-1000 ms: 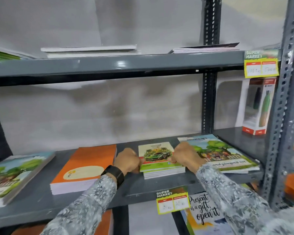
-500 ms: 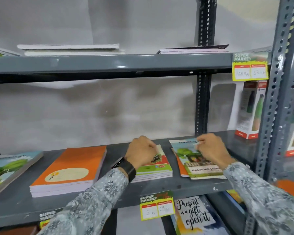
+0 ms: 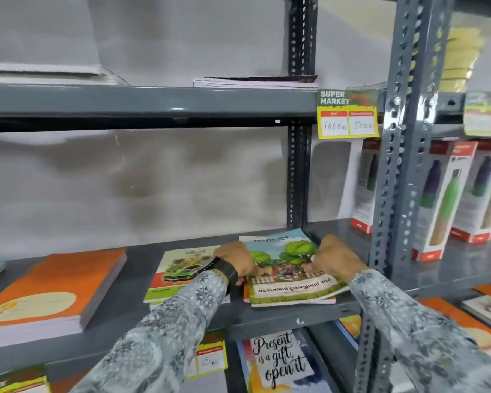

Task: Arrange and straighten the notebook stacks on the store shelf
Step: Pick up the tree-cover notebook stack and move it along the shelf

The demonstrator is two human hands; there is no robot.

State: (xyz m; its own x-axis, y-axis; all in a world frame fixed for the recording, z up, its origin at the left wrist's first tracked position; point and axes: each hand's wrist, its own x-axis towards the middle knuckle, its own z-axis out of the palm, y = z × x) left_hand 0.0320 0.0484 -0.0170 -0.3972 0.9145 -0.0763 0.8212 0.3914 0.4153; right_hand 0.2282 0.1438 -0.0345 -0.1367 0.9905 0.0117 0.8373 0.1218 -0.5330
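On the grey middle shelf (image 3: 281,319) lies a short stack of tree-cover notebooks (image 3: 284,268). My left hand (image 3: 237,260) grips the stack's left edge and my right hand (image 3: 335,258) grips its right edge, thumbs on the top cover. Just left of it sits the car-cover notebook stack (image 3: 179,273), partly hidden by my left forearm. Farther left rests a thick orange notebook stack (image 3: 51,290), untouched.
A perforated steel upright (image 3: 394,180) stands right of my right hand. Boxed bottles (image 3: 442,199) fill the neighbouring shelf. Thin notebooks (image 3: 255,80) lie on the upper shelf. Price tags (image 3: 347,114) hang on shelf edges, and a "Present is a gift" book (image 3: 278,361) lies below.
My left hand left the car-cover stack and moved right onto the tree-cover stack's left edge. My right hand stayed on that stack, now holding its right edge. The view shifted right.
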